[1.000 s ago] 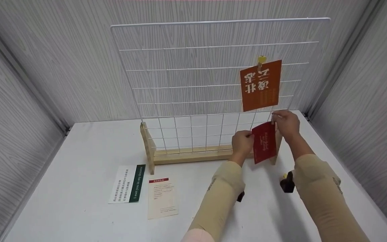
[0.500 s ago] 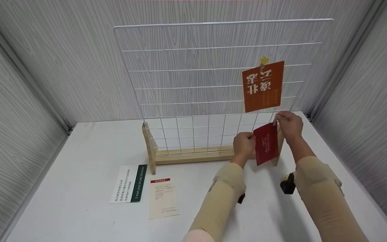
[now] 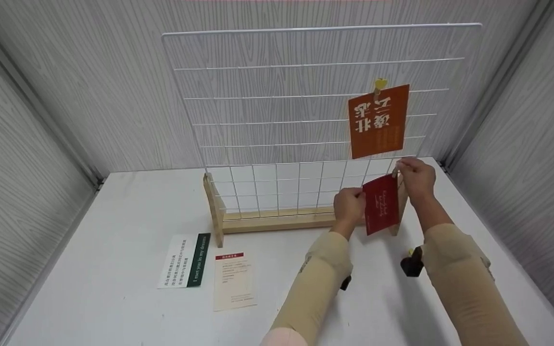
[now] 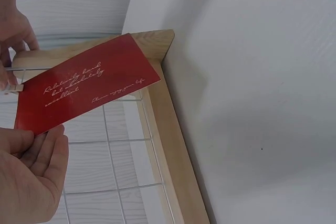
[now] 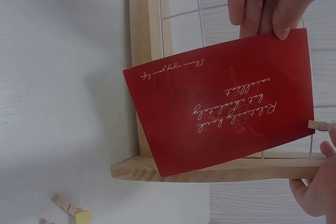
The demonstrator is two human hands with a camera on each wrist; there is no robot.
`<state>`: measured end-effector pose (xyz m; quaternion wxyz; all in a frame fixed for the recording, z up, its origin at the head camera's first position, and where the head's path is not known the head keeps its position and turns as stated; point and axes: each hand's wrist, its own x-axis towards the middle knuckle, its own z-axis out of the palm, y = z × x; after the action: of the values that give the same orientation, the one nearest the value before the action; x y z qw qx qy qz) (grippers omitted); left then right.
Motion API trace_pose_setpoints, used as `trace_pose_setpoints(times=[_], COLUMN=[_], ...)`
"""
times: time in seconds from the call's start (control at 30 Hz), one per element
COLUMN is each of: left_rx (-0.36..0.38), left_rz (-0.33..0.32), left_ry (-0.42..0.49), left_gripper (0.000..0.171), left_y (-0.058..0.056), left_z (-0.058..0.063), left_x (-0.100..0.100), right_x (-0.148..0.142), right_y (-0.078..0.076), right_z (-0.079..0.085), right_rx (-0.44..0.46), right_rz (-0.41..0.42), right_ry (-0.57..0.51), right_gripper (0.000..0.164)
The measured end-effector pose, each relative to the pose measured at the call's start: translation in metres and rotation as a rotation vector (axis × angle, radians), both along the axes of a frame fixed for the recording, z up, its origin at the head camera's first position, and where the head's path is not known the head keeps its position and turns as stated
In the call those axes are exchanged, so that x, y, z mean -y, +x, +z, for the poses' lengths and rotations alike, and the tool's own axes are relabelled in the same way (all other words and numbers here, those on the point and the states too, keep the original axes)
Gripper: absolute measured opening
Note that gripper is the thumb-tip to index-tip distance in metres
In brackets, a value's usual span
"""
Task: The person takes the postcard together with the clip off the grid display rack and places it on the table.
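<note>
A red card point(image 3: 381, 205) with white script hangs in front of the lower right of a white wire grid rack point(image 3: 277, 190). My left hand point(image 3: 348, 206) pinches the card's left edge between thumb and fingers. At its upper right corner my right hand point(image 3: 417, 180) pinches a small wooden clothespin point(image 5: 318, 125), which sits over the card's top edge beside a grid wire. Whether the clothespin also bites the wire is hard to tell. Above, an orange card point(image 3: 379, 122) with white characters hangs from a clothespin with a yellow heart point(image 3: 381, 84).
On the white table lie a green-and-white card point(image 3: 184, 260) and a cream card point(image 3: 235, 281), left of my arms. A yellow-topped clothespin point(image 5: 68, 206) lies near the rack's right wooden foot. Wood-grain panels stand behind and at both sides.
Both hands stay at the red card, with the clothespin at its corner. The head view shifts slightly; little else differs.
</note>
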<state>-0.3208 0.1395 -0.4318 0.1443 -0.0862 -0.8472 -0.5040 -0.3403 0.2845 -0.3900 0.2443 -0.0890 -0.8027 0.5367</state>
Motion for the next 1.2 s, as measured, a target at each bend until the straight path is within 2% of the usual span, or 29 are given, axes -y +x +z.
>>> trace_pose_setpoints(times=[0.13,0.5,0.7,0.9,1.1,1.2], left_rx=[-0.006,0.057,0.068,0.073,0.047,0.061], left_rz=[-0.007,-0.024,-0.015,-0.018,-0.021,-0.029], left_ry=[0.002,0.053,0.064,0.051,0.042,0.051], left_gripper=[0.014,0.014,0.014,0.014,0.014,0.014], left_y=[0.0000,0.0002,-0.0005,0.0014,0.0023,0.0031], left_z=[-0.0016,-0.0048,-0.0054,-0.0058,-0.0061,-0.0073], left_x=[0.0011,0.0011,0.0048,0.0071,0.0093,0.0099], right_x=[0.0000,-0.0026,0.0004,-0.0004,0.0009,0.0003], right_y=[0.0000,-0.0023,-0.0029,-0.0016,-0.0012,0.0005], right_z=[-0.0009,-0.0054,-0.0045,-0.0010,0.0012,0.0011], right_rx=[-0.001,-0.020,-0.028,-0.054,-0.149,-0.119], right_rz=[-0.010,-0.077,-0.069,-0.102,-0.065,-0.077], right_ry=[-0.004,-0.054,-0.115,-0.156,-0.238,-0.241], right_gripper=[0.022,0.022,0.022,0.022,0.015,0.015])
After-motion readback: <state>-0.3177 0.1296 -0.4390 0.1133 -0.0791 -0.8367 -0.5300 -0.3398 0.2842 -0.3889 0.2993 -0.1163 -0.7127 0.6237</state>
